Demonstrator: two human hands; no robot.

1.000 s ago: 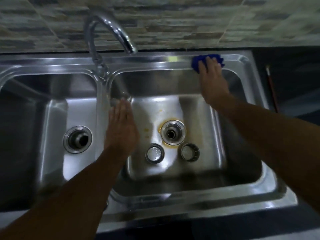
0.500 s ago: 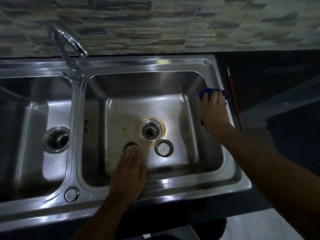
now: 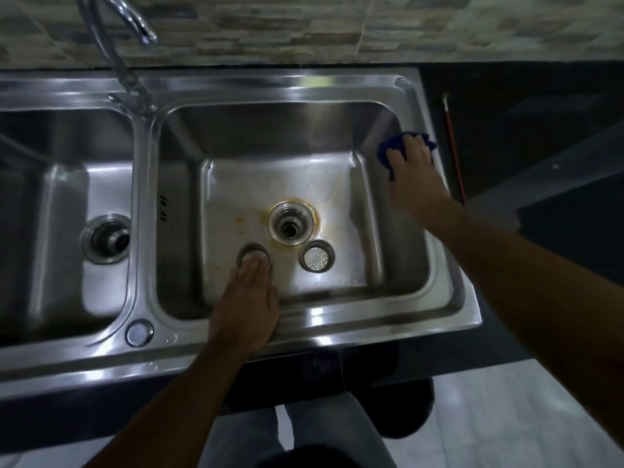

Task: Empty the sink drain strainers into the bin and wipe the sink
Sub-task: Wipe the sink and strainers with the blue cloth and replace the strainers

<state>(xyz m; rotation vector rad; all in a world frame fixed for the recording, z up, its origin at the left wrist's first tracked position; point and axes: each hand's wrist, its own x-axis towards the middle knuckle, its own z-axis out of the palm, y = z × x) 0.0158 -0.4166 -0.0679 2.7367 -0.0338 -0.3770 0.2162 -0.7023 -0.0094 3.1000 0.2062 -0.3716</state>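
Observation:
A steel double sink (image 3: 304, 86) fills the view. In the right basin the open drain (image 3: 292, 223) has an orange stain around it. Two round strainers lie loose on the basin floor: one (image 3: 317, 256) to the lower right of the drain, showing its perforated bottom, and one (image 3: 251, 252) to the lower left. My left hand (image 3: 246, 298) reaches into the basin with straight fingers touching that left strainer and covering its near half. My right hand (image 3: 413, 173) presses a blue cloth (image 3: 388, 153) flat against the right rim of the sink.
The left basin has its own drain (image 3: 108, 238). A chrome tap (image 3: 118, 35) rises behind the divider. A thin red-handled stick (image 3: 454, 146) lies on the dark counter right of the sink. Tiled wall stands behind; grey floor and my legs show below.
My right hand slid the cloth from the back rim round to the right rim. My left hand came off the divider and reached down onto the left strainer.

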